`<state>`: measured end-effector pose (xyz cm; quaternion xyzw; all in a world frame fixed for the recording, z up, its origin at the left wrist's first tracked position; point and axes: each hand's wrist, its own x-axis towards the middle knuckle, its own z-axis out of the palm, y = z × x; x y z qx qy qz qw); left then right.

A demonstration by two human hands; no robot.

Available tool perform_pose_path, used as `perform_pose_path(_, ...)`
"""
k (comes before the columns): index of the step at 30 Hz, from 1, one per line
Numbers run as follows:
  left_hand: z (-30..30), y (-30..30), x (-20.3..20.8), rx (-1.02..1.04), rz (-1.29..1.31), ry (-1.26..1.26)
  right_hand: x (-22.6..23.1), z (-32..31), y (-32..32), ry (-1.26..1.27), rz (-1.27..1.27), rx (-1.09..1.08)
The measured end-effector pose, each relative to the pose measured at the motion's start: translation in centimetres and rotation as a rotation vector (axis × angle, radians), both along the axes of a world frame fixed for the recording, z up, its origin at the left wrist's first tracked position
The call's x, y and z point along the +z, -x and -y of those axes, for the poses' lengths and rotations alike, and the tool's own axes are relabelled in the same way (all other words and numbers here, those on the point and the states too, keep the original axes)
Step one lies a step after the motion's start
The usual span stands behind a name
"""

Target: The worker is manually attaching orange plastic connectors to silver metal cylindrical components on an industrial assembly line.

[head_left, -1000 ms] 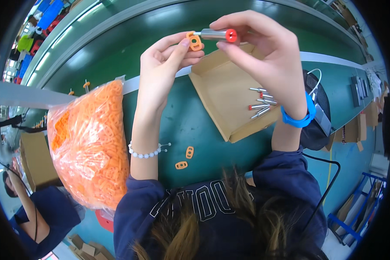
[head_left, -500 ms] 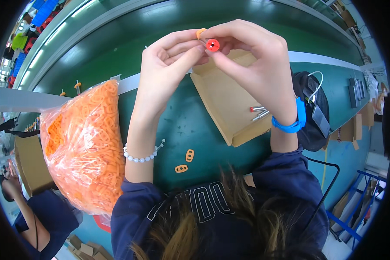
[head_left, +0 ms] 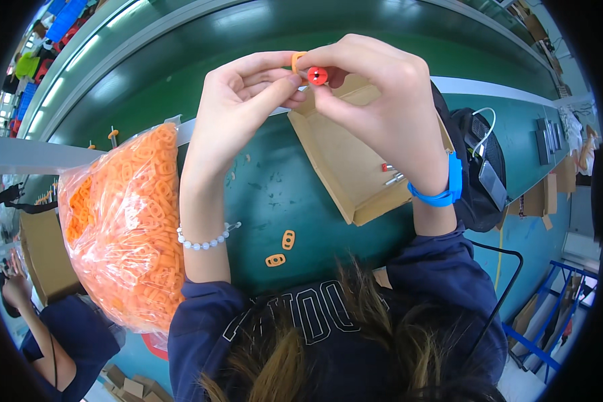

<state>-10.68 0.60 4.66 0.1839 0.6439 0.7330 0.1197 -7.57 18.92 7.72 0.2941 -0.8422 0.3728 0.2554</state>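
Note:
Both hands meet high over the table. My left hand [head_left: 231, 100] pinches an orange oval plastic piece [head_left: 295, 63] by its edge between index finger and thumb. In my right hand [head_left: 375, 84], thumb and index finger close around a part with a round red end [head_left: 317, 76], dark at its centre; the rest of it is mostly hidden by the fingers. The orange piece sits right beside the red end; whether they are joined cannot be told. Two loose orange oval pieces, one [head_left: 288, 240] upright and one [head_left: 275, 260] sideways, lie on the green table below.
A big clear bag of orange pieces [head_left: 127, 234] stands at the left. Under my right arm is a shallow cardboard tray [head_left: 335, 167] holding a few metal rods [head_left: 394, 175], one red-tipped. A black bag [head_left: 476, 181] lies to the right. Another person's arm [head_left: 43, 335] shows at far left.
Both hands have shifted slightly left and a little down together, still holding the orange piece and the red-ended part. The whole view has moved slightly too.

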Motion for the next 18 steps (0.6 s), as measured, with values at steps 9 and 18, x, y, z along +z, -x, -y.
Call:
perform_pose_path(9,1.3,0.4,0.4,-0.121,-0.006,0.086,-0.3,0.4,0.0,-0.078,-0.045,0.018)
perform_pose_path(18,1.1,0.5,-0.4,-0.034,0.015,-0.103,-0.3,0.8,0.2,0.11,-0.037,-0.001)
